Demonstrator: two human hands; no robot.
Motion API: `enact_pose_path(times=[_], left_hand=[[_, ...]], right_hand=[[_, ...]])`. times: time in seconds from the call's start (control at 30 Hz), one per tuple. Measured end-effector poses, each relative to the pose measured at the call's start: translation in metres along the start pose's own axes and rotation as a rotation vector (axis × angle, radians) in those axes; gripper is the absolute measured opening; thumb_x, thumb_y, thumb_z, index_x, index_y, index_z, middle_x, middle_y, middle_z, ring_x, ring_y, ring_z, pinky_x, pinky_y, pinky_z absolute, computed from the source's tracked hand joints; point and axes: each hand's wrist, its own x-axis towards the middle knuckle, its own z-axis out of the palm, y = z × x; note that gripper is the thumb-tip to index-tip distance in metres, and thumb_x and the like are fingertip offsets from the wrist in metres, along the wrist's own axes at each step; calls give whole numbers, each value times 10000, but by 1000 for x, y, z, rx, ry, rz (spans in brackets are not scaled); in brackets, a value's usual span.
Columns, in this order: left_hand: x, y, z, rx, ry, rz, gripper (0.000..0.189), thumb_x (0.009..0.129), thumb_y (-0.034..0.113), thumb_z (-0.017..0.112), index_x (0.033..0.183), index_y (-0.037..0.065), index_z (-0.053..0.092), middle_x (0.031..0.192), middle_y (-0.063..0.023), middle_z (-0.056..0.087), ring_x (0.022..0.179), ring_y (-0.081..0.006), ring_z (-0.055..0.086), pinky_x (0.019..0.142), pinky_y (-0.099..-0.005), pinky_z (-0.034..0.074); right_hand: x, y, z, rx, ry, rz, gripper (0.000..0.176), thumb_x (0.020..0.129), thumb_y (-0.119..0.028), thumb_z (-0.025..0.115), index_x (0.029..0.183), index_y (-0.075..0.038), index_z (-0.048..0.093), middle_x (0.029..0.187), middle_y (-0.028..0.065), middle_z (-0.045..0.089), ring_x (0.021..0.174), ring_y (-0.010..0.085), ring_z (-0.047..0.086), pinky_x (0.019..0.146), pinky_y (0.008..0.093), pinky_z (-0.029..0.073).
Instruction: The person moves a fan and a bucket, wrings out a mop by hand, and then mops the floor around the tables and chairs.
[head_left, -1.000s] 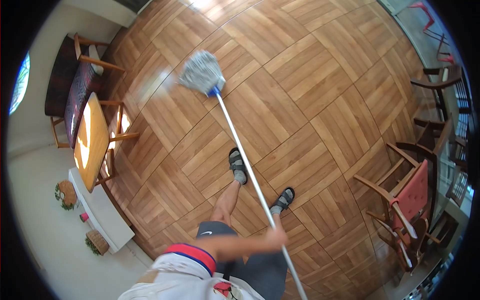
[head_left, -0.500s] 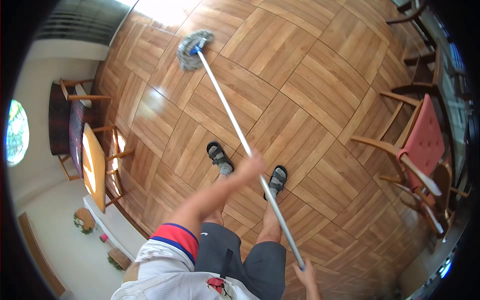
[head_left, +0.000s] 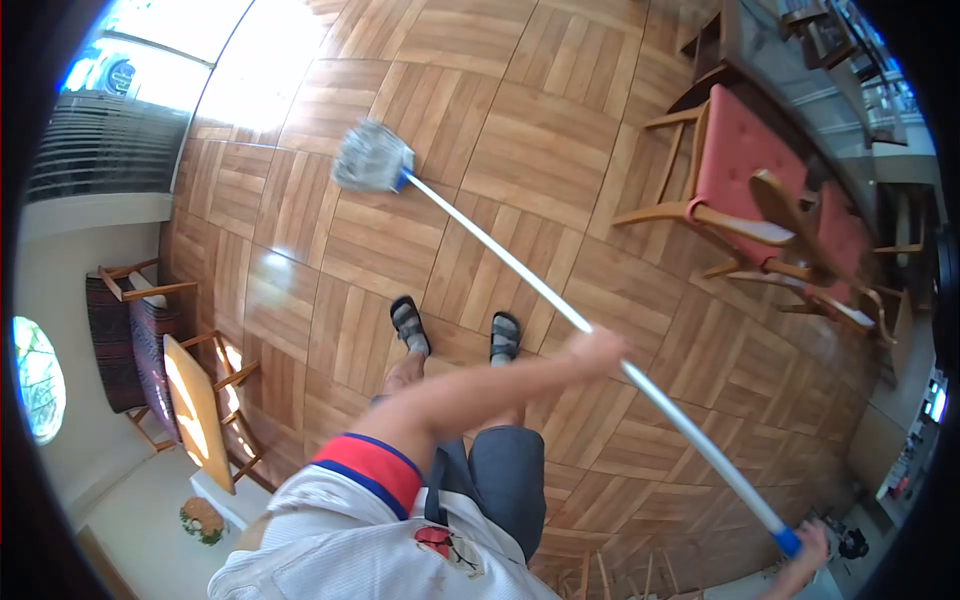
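Across the parquet floor (head_left: pixel 560 120) your mop (head_left: pixel 500 257) reaches far left, its mop head (head_left: pixel 368 158) down on the boards. Your left hand (head_left: pixel 597 350) has its fingers clamped mid-pole; your right hand (head_left: pixel 810 545) wraps the blue end. Likely mid-stroke: the return calls for steady downward pressure.

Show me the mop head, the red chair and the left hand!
mop head (head_left: pixel 370 158), head view, grey strands.
red chair (head_left: pixel 735 150), head view, seat cushion.
left hand (head_left: pixel 597 350), head view, middle of the fist.
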Motion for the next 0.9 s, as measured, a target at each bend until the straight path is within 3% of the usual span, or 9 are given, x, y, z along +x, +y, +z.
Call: enact_pose_path(times=[0.03,0.07,0.1,0.23,0.4,0.5,0.67,0.77,0.9], left_hand=[[-3,67,-34,-157,55,148,284,762,140,555,1027,195,641,968,-16,627,870,-235,621,742,-380,504],[6,121,-37,-180,135,247,281,771,146,548,1029,204,644,1000,-15,618,884,-227,616,728,-375,504],[20,171,-38,-170,111,341,266,789,146,527,1014,210,653,965,-16,633,837,-234,627,678,-367,510],[29,266,-62,-197,236,324,187,840,231,522,831,107,660,769,-64,651,769,-226,646,594,-377,478],[3,229,-89,-401,488,213,189,837,236,528,806,103,659,751,-84,649,748,-262,642,642,-383,478],[-47,147,-101,-461,574,76,188,823,132,488,906,130,657,821,-109,642,794,-287,627,710,-403,485],[-148,-89,-10,-269,956,-145,172,691,25,567,844,90,607,817,-111,599,850,-301,556,755,-408,437],[-240,-168,4,-21,503,-526,142,667,201,622,749,86,639,780,-133,636,845,-293,596,816,-418,434],[-283,-165,-20,42,36,-467,251,656,307,616,674,62,671,705,-182,637,697,-320,633,607,-407,508]], right_hand=[[-60,-118,-13,-114,190,-172,376,840,-323,573,1010,11,602,878,222,608,767,385,566,688,467,458],[-24,-85,-102,-419,482,-903,367,836,-323,578,944,27,604,766,182,586,704,371,552,642,453,457],[-27,-102,-156,-488,641,-1013,332,830,-302,572,915,18,592,757,164,577,697,344,541,637,431,447],[0,-178,-236,-139,762,-850,199,804,-216,549,799,-17,546,722,93,542,671,235,498,618,341,406],[124,-206,-217,305,431,-978,132,772,-109,519,653,-61,488,677,4,498,637,98,444,594,230,355],[80,-256,-70,1044,-242,-511,308,816,-164,472,582,-163,272,558,-20,270,528,101,300,526,261,265],[-76,-220,233,834,120,-185,294,817,-325,515,621,-143,392,551,-3,426,524,143,439,511,283,392],[-176,-172,312,941,-119,282,312,868,-350,561,809,-77,422,650,51,479,613,175,507,620,344,484],[-179,-139,297,929,-228,444,246,808,-283,630,839,-98,470,671,63,510,645,213,539,621,356,489]])
